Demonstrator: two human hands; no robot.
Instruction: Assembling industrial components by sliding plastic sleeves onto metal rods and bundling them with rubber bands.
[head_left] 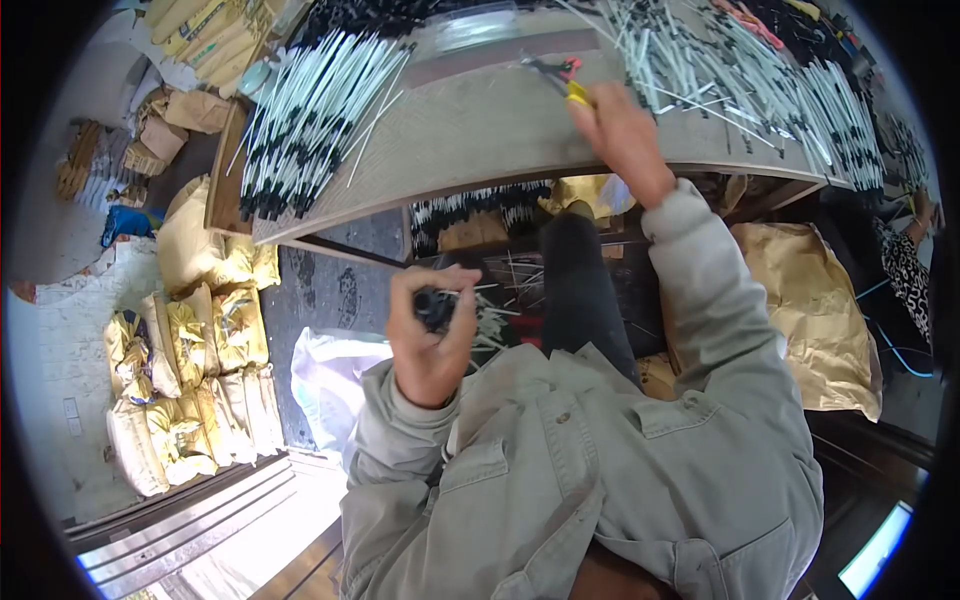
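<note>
Black-ended rods (433, 310), bunched near the lap in the left hand (428, 352) with its fingers curled round the dark ends, look light, slim and fairly stiff, probably best gripped together there. Past the front edge of the worktop (470, 130), the right hand's (615, 122) fingers close on pliers (577, 92); bare surface separates the left-edge rod pile (320, 110) from the right-side rod heap (700, 80).

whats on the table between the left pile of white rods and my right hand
A few loose white rods beside the pile, then bare grey tabletop up to your right hand, in the head view.
</note>
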